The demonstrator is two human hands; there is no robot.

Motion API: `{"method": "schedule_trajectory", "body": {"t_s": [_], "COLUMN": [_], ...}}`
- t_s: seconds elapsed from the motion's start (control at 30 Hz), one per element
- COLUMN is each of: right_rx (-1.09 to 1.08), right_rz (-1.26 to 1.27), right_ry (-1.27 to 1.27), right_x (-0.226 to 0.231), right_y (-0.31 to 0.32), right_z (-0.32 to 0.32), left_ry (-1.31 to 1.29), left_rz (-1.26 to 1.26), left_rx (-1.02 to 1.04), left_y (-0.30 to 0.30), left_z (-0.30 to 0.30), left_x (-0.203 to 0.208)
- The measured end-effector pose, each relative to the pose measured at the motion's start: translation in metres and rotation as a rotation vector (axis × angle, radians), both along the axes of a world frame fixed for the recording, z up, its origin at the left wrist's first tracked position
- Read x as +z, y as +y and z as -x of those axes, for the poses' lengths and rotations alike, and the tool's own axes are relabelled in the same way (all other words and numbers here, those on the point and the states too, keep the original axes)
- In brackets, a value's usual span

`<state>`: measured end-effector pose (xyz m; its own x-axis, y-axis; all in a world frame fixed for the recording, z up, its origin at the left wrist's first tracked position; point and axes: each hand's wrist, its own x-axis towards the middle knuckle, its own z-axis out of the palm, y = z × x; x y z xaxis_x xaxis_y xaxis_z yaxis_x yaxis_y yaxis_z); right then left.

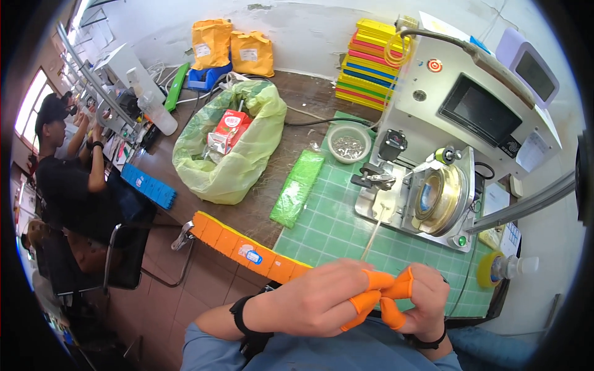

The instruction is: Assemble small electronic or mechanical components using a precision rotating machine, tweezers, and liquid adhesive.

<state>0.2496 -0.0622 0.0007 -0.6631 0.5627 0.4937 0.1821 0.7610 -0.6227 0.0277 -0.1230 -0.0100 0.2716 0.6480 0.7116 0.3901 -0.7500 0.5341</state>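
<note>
We had our left hand and right hand pressed fingertip to fingertip, orange finger covers meeting; anything pinched there stayed hidden. A small part could have slipped onto the green mat. Farther off, the bowl held metal bits, the bag a carton.

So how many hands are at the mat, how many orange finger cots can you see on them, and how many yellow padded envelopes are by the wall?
Hands: 2, left hand and right hand
Orange finger cots: 4 visible
Yellow padded envelopes: 2
Total: 8
</note>
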Motion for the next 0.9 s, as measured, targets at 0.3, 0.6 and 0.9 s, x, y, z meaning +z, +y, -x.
{"method": "schedule_trajectory", "body": {"t_s": [0.3,0.6,0.9], "right_rx": [-0.003,-0.154,-0.316], "right_rz": [0.717,0.946,0.924], "right_ry": [0.21,0.585,0.812], "right_x": [-0.036,-0.069,-0.076], "right_y": [0.007,0.046,0.068], "right_z": [0.006,0.058,0.086], "left_ry": [0.014,0.134,0.206], "left_rz": [0.237,0.267,0.27], "left_rx": [0.223,0.114,0.093], "left_y": [0.051,0.138,0.155], "left_z": [0.038,0.023,0.026], "left_x": [0.04,0.016,0.004]}}
